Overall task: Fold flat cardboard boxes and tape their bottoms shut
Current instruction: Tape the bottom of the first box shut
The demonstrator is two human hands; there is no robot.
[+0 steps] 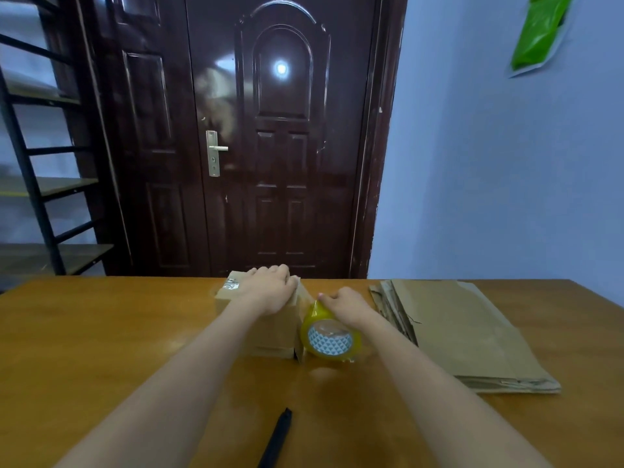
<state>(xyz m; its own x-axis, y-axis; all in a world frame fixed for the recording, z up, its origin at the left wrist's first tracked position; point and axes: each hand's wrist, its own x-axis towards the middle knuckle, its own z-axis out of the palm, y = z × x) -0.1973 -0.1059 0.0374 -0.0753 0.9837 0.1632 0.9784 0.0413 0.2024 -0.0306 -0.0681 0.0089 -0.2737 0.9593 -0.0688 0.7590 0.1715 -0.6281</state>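
One black pen (277, 437), one tape roll (330, 338), right hand (344, 304) fingers pinching tape, left hand (270, 288) flat on one box (270, 327)

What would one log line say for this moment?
left hand presses box | right hand pulls tape from roll | flat stack waits

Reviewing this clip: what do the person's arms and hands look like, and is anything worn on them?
Both forearms are bare as far as the frame shows, with no sleeve edge in view. The left hand and right hand carry no gloves, and no watch, bracelet or ring can be seen. The wide-angle lens makes the forearms look long and broad near the camera.
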